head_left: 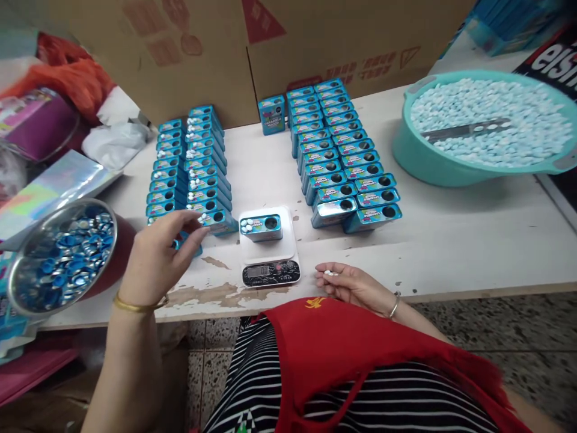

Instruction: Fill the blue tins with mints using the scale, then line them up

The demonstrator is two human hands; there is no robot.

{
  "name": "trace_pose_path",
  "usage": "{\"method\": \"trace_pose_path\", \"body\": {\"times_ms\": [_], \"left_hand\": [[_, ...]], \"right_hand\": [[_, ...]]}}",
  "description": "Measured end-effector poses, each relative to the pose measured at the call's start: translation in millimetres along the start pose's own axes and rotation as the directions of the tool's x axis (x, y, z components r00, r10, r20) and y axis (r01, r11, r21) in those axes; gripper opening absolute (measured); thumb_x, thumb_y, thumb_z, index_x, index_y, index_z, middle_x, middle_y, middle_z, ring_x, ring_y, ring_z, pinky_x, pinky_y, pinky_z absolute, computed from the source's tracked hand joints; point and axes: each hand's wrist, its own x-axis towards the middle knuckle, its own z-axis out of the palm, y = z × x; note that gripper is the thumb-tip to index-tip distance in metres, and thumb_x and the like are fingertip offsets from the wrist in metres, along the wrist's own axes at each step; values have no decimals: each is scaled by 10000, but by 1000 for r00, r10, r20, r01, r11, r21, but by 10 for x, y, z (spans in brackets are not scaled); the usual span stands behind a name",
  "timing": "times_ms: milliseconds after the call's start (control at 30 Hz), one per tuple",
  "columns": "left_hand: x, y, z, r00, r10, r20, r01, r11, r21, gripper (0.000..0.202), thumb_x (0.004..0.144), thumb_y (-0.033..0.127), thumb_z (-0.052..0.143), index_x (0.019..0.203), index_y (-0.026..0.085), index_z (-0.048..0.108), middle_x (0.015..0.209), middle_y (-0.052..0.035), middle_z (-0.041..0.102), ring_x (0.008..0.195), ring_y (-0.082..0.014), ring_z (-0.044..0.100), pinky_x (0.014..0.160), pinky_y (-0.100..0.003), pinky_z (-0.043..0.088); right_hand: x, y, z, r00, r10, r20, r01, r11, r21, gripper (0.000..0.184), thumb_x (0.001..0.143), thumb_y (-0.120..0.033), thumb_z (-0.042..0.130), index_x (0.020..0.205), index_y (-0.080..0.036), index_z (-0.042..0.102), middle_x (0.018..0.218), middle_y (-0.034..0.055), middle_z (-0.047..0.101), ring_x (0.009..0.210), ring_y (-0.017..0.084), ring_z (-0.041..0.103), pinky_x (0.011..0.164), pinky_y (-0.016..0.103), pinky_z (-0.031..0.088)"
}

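Note:
My left hand [164,255] hovers over the front of the left group of blue candy tins [210,195], fingers bent, thumb and forefinger tips slightly apart. A tin [193,248] partly shows beneath it. At the table's front edge, my right hand [354,282] lies palm up, fingers curled round a few small white candies [330,273]. Between the hands stands a white digital scale [288,231] bearing one tin [261,227] with a round hole and white candies on top. Many tins in the left group also carry candies on top.
A second group of tins [342,150] stands right of the scale, with a single tin [272,115] behind. A turquoise basin [433,159] of pale candies holds a scoop-like tool [466,129]. Left is a metal bowl [115,240] of blue caps. Cardboard boxes [202,60] line the back.

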Motion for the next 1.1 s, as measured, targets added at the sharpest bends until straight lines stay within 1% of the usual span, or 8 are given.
{"method": "trace_pose_path", "body": {"times_ms": [67,200,333,500,667,867,967,1100], "left_hand": [[-111,-71,49,1000,-29,9,29,1000,-13,204,891,368,540,1029,222,577,858,-7,649,750,-151,613,695,-287,490],[-231,-121,148,999,-40,28,41,998,-42,184,892,372,531,990,227,588,830,-4,654,711,-146,612,648,-279,488],[-253,-97,235,998,-32,52,36,995,-94,186,905,356,506,1013,225,581,863,-18,657,769,-154,620,708,-293,505],[-200,10,365,998,35,48,-25,982,-185,180,921,289,487,1062,210,566,900,-25,607,825,-140,589,761,-282,502],[-61,66,440,993,119,-12,-118,964,-239,226,921,255,500,1135,192,537,1014,-52,567,875,-139,570,790,-278,496],[225,20,466,943,289,163,-247,940,-235,179,929,289,475,1047,186,560,1001,-64,536,905,-164,550,797,-298,483],[315,12,486,912,324,250,-274,937,-215,164,931,291,461,992,182,568,976,-61,529,886,-167,542,780,-296,473],[360,32,500,891,354,285,-300,929,-217,172,942,263,425,963,181,574,944,-56,531,837,-153,540,730,-271,460]], "right_hand": [[-17,-78,77,1000,-9,-5,9,998,-65,302,710,-229,763,963,-142,624,804,45,691,637,71,590,622,193,493],[-15,-281,263,990,-141,10,140,965,-221,247,745,-277,736,915,-135,627,737,26,669,562,64,552,539,203,450],[28,-543,449,965,-246,89,261,891,-372,236,779,-326,708,907,-142,633,594,-11,617,467,55,468,446,204,359],[95,-784,691,943,-284,174,331,860,-388,180,787,-278,695,891,-143,639,621,-12,604,497,54,491,437,180,326],[182,-622,829,964,-159,215,217,935,-279,197,773,-296,706,853,-129,638,694,0,618,520,41,511,449,162,348],[284,-332,864,963,-73,261,127,972,-199,226,776,-338,704,777,-123,634,709,10,624,503,33,504,403,143,335],[306,-302,863,963,-66,261,115,978,-175,222,775,-335,705,795,-122,644,721,7,626,511,35,522,405,134,348],[335,-301,835,965,-63,255,102,984,-144,230,769,-324,710,812,-107,648,714,9,623,503,34,525,404,133,355]]}}
